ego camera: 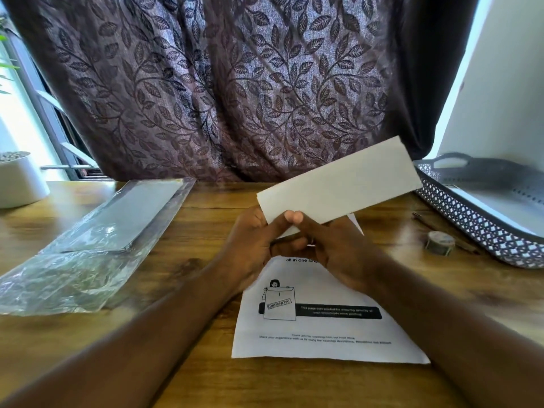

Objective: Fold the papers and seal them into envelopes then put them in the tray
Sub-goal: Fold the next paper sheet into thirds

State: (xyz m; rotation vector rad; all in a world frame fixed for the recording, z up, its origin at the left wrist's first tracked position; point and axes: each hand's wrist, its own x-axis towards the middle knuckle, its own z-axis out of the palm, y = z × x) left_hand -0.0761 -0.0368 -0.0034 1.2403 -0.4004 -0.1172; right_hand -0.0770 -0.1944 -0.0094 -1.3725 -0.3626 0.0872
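A long white envelope or folded paper is raised above the table, tilted up to the right. My left hand and my right hand both pinch its lower left end, thumbs on the front. Under my hands a printed sheet with a "confidential" drawing lies flat on the wooden table. At the right stands a grey patterned tray with something white inside it.
A clear plastic pack of envelopes lies at the left. A small roll of tape and a thin stick-like object lie beside the tray. A white pot stands at the far left. A leaf-patterned curtain hangs behind.
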